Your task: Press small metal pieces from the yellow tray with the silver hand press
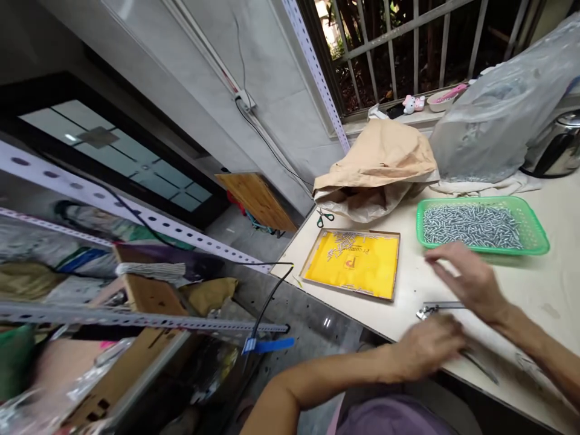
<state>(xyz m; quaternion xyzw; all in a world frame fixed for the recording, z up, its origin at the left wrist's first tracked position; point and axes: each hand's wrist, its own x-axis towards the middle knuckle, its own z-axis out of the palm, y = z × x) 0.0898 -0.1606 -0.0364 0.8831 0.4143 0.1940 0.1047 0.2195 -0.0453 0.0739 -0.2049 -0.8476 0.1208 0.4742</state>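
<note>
My left hand (430,345) is curled over a small metal fixture (426,310) near the table's front edge; motion blurs the fingers and hides what they grip. A thin dark bar (481,367) sticks out beyond that hand. Just above, my right hand (473,281) has thumb and forefinger brought together, and anything between them is too small to make out. It hovers in front of a green plastic basket (539,238) filled with small silvery metal pins (471,226). To the left lies a shallow cardboard tray (396,266) lined with yellow, with several loose pins (343,243) on it.
A brown paper bag (385,148) and green-handled scissors (324,217) lie behind the tray. A large clear plastic bag (493,127) and a kettle (555,145) stand at the back right. Perforated metal shelving (149,223) and a dangling black cable (267,302) are on the left.
</note>
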